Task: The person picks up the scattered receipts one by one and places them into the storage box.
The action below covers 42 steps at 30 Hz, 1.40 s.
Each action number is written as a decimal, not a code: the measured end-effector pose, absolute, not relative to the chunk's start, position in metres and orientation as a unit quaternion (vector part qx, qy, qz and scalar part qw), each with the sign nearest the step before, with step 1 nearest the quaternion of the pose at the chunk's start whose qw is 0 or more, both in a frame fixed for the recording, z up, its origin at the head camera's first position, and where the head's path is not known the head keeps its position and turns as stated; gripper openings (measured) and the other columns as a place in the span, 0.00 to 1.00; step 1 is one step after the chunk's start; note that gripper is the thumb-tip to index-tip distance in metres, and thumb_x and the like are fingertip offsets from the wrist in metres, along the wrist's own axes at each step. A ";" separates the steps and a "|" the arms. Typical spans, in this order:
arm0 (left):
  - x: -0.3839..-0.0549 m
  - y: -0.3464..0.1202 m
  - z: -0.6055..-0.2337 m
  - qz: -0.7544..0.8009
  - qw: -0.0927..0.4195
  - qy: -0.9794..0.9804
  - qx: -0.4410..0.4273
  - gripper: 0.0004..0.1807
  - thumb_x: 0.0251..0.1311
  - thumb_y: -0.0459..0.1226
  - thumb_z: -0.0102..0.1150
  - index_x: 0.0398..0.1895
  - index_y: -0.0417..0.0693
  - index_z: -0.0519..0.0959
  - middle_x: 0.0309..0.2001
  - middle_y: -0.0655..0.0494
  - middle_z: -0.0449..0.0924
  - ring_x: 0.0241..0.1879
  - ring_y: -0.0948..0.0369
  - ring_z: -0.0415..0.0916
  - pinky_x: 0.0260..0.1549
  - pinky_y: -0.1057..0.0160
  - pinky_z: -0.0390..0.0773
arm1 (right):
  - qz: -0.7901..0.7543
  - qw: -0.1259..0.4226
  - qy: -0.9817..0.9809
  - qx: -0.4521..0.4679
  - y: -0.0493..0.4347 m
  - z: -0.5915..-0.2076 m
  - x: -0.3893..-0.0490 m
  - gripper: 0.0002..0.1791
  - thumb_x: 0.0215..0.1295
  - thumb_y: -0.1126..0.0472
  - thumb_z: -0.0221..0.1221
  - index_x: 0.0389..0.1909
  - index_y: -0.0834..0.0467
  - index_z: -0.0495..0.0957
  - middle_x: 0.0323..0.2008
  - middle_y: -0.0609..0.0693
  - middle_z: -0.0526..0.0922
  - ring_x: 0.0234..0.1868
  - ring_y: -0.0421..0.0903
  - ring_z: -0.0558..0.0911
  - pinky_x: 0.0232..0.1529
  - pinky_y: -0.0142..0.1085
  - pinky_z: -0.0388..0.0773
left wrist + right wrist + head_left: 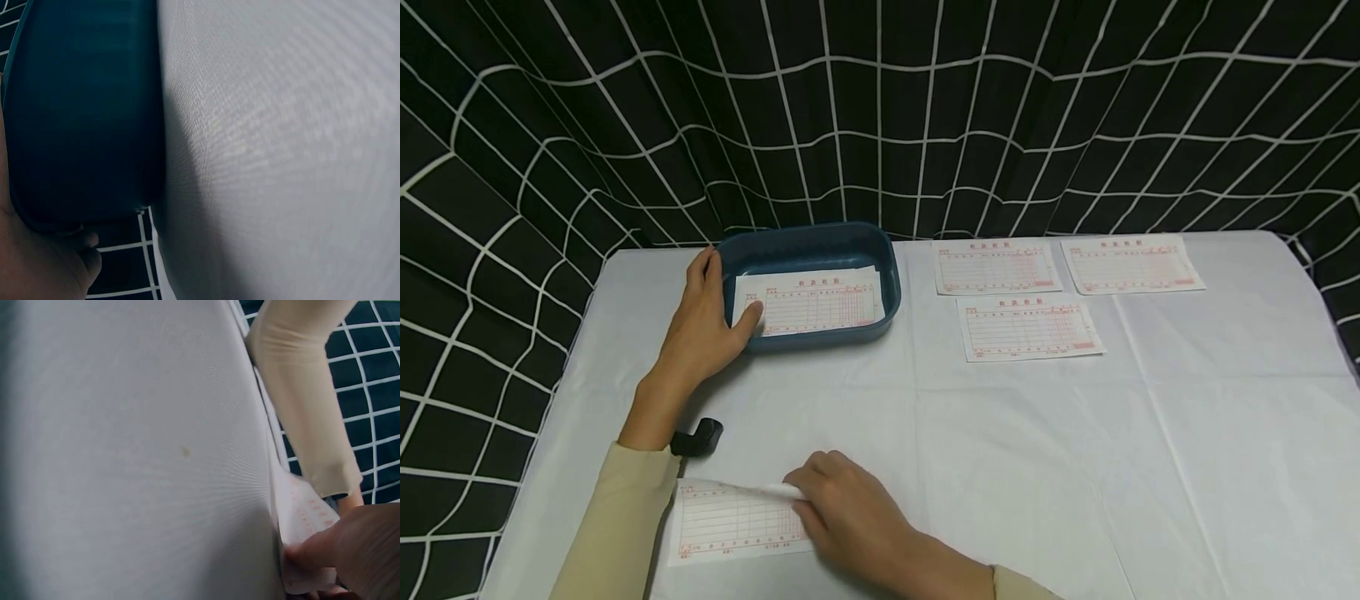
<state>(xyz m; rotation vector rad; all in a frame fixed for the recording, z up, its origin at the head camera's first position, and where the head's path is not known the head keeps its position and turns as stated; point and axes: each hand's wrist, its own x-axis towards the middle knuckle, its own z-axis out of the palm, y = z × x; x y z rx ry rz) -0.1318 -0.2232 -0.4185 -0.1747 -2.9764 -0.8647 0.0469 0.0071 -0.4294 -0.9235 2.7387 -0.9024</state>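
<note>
My left hand grips the left end of a dark blue plastic basin, its thumb over the rim and its fingers along the outside. White receipt slips printed in red lie inside the basin. The basin's side wall fills the left of the left wrist view. At the front of the table, my right hand pinches the right end of a receipt slip, whose far edge is raised and curled. In the right wrist view, the thumb presses on the printed paper; the other fingers are mostly hidden.
Three more receipt slips lie flat at the back, right of the basin. A small black object is by the left wrist. White cloth covers the table, and a black curtain with a white grid hangs behind and at the sides.
</note>
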 end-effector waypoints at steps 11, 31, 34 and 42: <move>-0.135 -0.224 -0.420 -0.279 0.019 -0.958 -0.061 0.52 0.71 0.49 0.59 0.85 0.30 0.43 0.86 0.37 0.40 0.84 0.39 0.50 0.79 0.38 0.60 | -0.372 0.083 0.874 -0.302 0.019 -0.427 0.032 0.09 0.71 0.66 0.63 0.44 0.54 0.90 0.40 0.44 0.91 0.44 0.34 0.87 0.49 0.30 0.85; -0.136 -0.225 -0.422 -0.280 0.017 -0.958 -0.063 0.52 0.71 0.49 0.58 0.84 0.30 0.44 0.86 0.38 0.40 0.85 0.40 0.47 0.81 0.38 0.57 | -0.472 0.107 0.853 -0.193 0.074 -0.405 -0.022 0.03 0.66 0.62 0.72 0.35 0.49 0.90 0.18 0.39 0.76 0.20 0.32 0.68 0.24 0.27 0.65; -0.136 -0.226 -0.422 -0.280 0.019 -0.958 -0.063 0.52 0.71 0.49 0.58 0.84 0.30 0.44 0.86 0.38 0.40 0.85 0.40 0.47 0.81 0.38 0.57 | -0.480 0.098 0.850 -0.196 0.080 -0.401 -0.030 0.03 0.65 0.63 0.72 0.38 0.52 0.91 0.18 0.40 0.76 0.21 0.33 0.69 0.25 0.27 0.66; -0.134 -0.225 -0.421 -0.282 0.023 -0.957 -0.059 0.52 0.70 0.49 0.59 0.84 0.30 0.44 0.86 0.38 0.40 0.85 0.39 0.47 0.81 0.37 0.57 | -0.522 0.088 0.837 -0.142 0.096 -0.382 -0.058 0.06 0.66 0.64 0.71 0.42 0.56 0.91 0.28 0.49 0.87 0.27 0.39 0.80 0.29 0.28 0.74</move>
